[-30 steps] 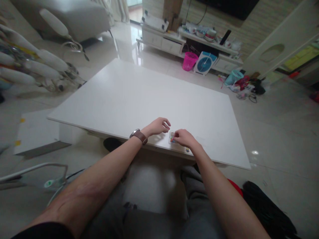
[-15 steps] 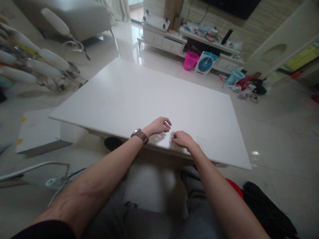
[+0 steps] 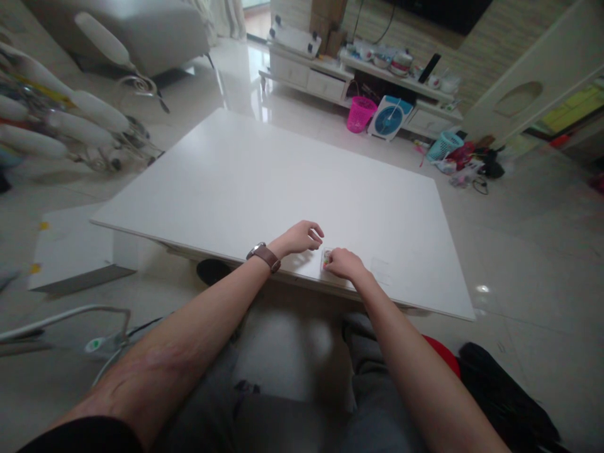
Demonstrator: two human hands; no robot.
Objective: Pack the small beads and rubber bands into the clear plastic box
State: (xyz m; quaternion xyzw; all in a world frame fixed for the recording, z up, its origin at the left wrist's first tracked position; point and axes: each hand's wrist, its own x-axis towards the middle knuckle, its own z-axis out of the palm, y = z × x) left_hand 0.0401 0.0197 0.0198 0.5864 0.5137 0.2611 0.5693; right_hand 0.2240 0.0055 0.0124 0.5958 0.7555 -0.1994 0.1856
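My left hand [image 3: 303, 238], with a brown-strapped watch [image 3: 265, 255] on its wrist, hovers just above the white table [image 3: 283, 176]. Its fingers are loosely bent and apart, with nothing between them. To its right lies a small clear case [image 3: 325, 254] with tiny colourful pieces, near the table's front edge. Over the right side of this case is my right hand [image 3: 346, 263], its fingers bent down and pressed together at the pieces. What the fingertips grip is hidden. A thin transparent sheet or lid [image 3: 381, 270] lies to the right of that hand.
Beyond the table stand a pink basket [image 3: 361, 114], a blue-and-white fan [image 3: 389, 118] and a low white cabinet [image 3: 325, 87]. A bicycle-like frame with padded white parts [image 3: 101, 116] is at left. A black bag [image 3: 504, 396] rests at lower right.
My right fingers have shifted very slightly over the case, and the colours showing beside them differ a little. My left hand holds its place.
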